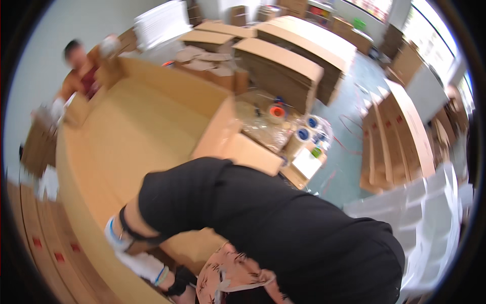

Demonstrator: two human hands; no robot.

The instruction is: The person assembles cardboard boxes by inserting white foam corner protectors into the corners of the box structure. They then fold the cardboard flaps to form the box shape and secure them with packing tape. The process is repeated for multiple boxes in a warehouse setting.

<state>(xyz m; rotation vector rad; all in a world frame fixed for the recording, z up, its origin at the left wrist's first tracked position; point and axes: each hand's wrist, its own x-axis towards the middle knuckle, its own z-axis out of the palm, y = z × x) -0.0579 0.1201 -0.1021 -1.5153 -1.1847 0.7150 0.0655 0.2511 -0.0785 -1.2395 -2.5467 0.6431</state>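
Note:
A large open cardboard box (136,121) stretches away from me toward the far left. My right arm, in a black sleeve, crosses in front of me to the box's near left corner. There my right hand (115,236), in a white glove with a blue edge, is near the cardboard; its fingers are hidden. Just below it, my left hand (142,264), also white-gloved with bracelets at the wrist, lies against the near end of the box. Blur smears its fingers, so I cannot tell their grip. An upright cardboard flap (248,152) lies beyond my sleeve.
Another person (83,76) with white gloves stands at the box's far left corner. Tape rolls (302,134) sit on a cluttered surface beyond the flap. Long cartons (278,61) stand behind it, upright cartons (397,134) at right, flat cartons (45,248) at left, white wrapped material (420,213) near right.

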